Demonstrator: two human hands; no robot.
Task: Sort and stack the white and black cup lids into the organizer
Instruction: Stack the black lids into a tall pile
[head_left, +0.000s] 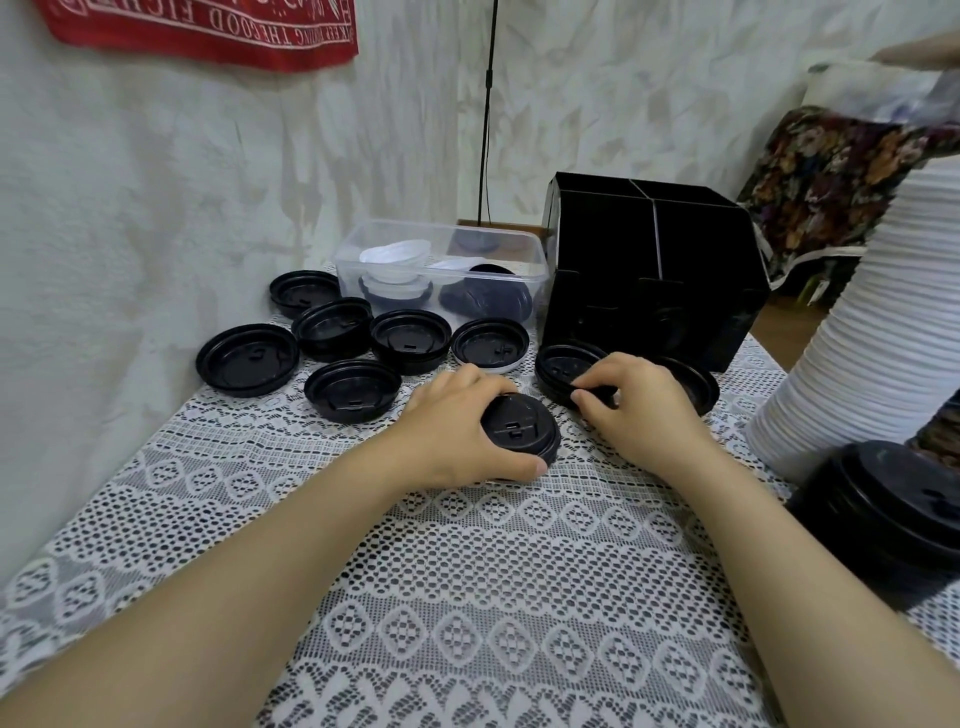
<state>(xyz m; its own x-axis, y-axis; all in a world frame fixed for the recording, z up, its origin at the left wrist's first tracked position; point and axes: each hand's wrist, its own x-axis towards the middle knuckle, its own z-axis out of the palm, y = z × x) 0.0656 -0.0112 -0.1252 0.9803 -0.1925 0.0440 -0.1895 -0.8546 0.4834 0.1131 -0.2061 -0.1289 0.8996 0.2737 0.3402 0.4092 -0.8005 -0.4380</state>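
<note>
My left hand (457, 426) grips a black lid (522, 426) on the lace cloth, fingers curled round its rim. Just to the right, my right hand (639, 405) pinches the edge of another black lid (563, 371) in front of the black organizer (649, 280), whose open compartments show no lids. Several black lids (353, 389) lie upside down to the left, one of them (491, 345) sitting on a white lid. A clear plastic tub (441, 270) behind them holds white and black lids.
A tall stack of white lids (872, 332) leans at the right, with a stack of black lids (883, 514) in front of it near the table's right edge. A wall runs along the left and back. A patterned cloth and a person's arm show at top right.
</note>
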